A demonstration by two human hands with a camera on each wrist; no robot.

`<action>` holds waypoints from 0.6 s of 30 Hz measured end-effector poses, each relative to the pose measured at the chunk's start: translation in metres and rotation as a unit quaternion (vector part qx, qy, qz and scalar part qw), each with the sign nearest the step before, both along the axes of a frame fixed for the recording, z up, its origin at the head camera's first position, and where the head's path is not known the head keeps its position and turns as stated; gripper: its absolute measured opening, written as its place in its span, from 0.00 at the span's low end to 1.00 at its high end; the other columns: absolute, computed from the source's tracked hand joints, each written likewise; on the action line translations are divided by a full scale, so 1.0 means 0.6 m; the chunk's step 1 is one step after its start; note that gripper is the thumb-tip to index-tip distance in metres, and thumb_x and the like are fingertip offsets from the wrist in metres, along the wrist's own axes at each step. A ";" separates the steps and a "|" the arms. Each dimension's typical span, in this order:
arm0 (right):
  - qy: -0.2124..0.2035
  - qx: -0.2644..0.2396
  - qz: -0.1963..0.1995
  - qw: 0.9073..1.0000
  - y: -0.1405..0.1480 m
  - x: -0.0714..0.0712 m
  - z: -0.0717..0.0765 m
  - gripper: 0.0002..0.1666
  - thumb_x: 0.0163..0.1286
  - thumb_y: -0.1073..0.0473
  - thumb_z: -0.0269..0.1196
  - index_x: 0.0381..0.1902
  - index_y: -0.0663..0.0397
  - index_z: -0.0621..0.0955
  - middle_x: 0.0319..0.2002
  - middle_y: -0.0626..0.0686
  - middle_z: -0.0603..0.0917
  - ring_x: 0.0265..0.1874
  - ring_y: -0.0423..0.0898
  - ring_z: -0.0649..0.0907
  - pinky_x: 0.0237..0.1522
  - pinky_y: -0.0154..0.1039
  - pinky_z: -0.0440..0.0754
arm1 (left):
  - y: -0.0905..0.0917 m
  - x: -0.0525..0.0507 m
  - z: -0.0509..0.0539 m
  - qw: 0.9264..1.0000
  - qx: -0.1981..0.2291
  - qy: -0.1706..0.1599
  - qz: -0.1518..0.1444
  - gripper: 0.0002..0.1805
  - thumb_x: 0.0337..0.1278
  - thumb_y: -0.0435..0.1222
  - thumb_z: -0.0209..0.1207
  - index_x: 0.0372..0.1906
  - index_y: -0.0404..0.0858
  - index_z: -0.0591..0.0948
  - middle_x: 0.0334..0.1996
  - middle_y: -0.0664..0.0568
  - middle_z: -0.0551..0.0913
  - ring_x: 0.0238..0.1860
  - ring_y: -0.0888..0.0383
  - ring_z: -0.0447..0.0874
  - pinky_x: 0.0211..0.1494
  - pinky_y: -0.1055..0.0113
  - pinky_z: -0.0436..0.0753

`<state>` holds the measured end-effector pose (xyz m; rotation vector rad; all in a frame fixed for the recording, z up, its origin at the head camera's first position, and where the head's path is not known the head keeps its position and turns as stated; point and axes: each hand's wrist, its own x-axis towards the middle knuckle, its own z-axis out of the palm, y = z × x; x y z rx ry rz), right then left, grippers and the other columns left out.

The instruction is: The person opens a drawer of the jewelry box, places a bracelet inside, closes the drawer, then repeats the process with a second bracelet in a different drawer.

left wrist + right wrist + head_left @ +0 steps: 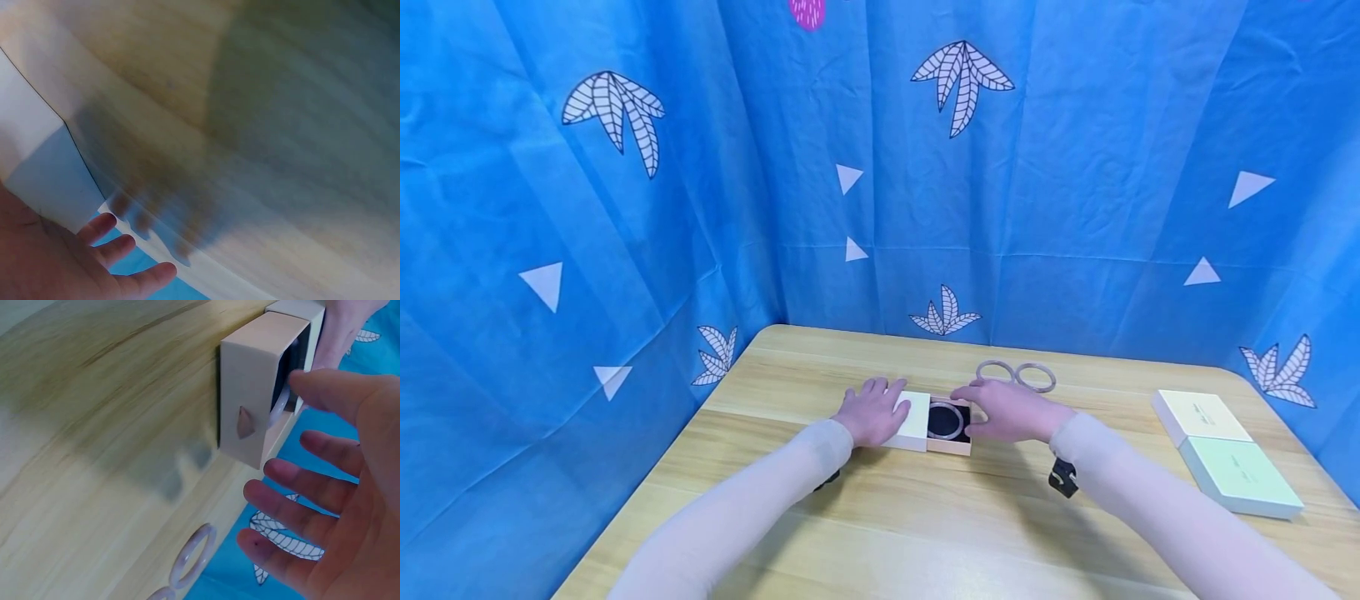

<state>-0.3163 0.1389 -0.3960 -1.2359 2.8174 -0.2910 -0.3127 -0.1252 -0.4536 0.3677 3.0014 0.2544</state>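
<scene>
A white box sleeve (915,431) lies on the table with its pinkish drawer (951,447) pulled partly out to the right. Inside the drawer, on a black lining, is a pale ring-shaped bangle (958,423). My left hand (871,413) rests on the sleeve, fingers extended; in the left wrist view the hand (69,262) shows spread fingers beside the white box (56,162). At the drawer's open end is my right hand (1017,410). In the right wrist view, the right hand (337,469) has its thumb at the bangle (280,407) and its other fingers spread.
Two more bangles (1036,377) lie side by side behind my right hand. At the table's right side a cream box (1206,415) and a light green box (1242,472) stand touching. A blue patterned curtain (1075,208) hangs behind the table.
</scene>
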 end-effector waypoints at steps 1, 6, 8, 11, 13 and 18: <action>-0.003 -0.001 -0.003 1.000 0.003 0.000 -0.002 0.33 0.62 0.51 0.72 0.64 0.55 0.79 0.58 0.56 0.84 0.52 0.53 0.86 0.53 0.51 0.83 | 0.000 -0.001 -0.001 1.000 0.000 -0.002 0.000 0.36 0.75 0.61 0.27 0.81 0.53 0.54 0.78 0.44 0.59 0.78 0.42 0.53 0.73 0.32 0.55; -0.006 -0.004 -0.009 1.000 0.015 -0.001 -0.011 0.41 0.60 0.42 0.73 0.67 0.53 0.76 0.61 0.56 0.83 0.51 0.54 0.86 0.56 0.52 0.82 | 0.000 -0.006 -0.006 1.000 0.000 -0.009 0.004 0.37 0.74 0.62 0.27 0.81 0.53 0.52 0.78 0.45 0.58 0.79 0.42 0.52 0.74 0.31 0.54; -0.007 -0.002 -0.018 1.000 0.019 0.000 -0.013 0.44 0.59 0.39 0.73 0.68 0.51 0.75 0.63 0.57 0.81 0.55 0.56 0.85 0.59 0.54 0.81 | 0.000 -0.005 -0.006 1.000 0.000 -0.008 0.004 0.37 0.74 0.62 0.27 0.81 0.53 0.52 0.78 0.45 0.58 0.79 0.42 0.52 0.74 0.31 0.54; -0.009 0.001 -0.026 1.000 0.025 0.003 -0.016 0.47 0.57 0.36 0.73 0.70 0.50 0.74 0.66 0.58 0.78 0.61 0.60 0.81 0.62 0.57 0.78 | 0.000 -0.002 -0.004 1.000 0.002 -0.002 0.002 0.36 0.75 0.61 0.28 0.81 0.53 0.53 0.78 0.45 0.59 0.79 0.42 0.53 0.74 0.32 0.55; -0.011 -0.001 -0.029 1.000 0.027 0.005 -0.018 0.47 0.57 0.36 0.73 0.70 0.49 0.74 0.67 0.59 0.77 0.65 0.62 0.78 0.64 0.58 0.76 | 0.000 0.001 -0.001 1.000 0.003 0.002 0.000 0.36 0.75 0.61 0.28 0.81 0.53 0.54 0.77 0.44 0.59 0.78 0.42 0.53 0.74 0.32 0.55; -0.010 -0.011 -0.022 1.000 0.029 0.008 -0.023 0.47 0.58 0.39 0.73 0.70 0.52 0.73 0.66 0.60 0.78 0.65 0.63 0.77 0.65 0.58 0.75 | 0.000 0.001 -0.001 1.000 0.005 0.003 -0.002 0.36 0.75 0.61 0.27 0.81 0.54 0.54 0.77 0.45 0.59 0.78 0.42 0.54 0.73 0.32 0.55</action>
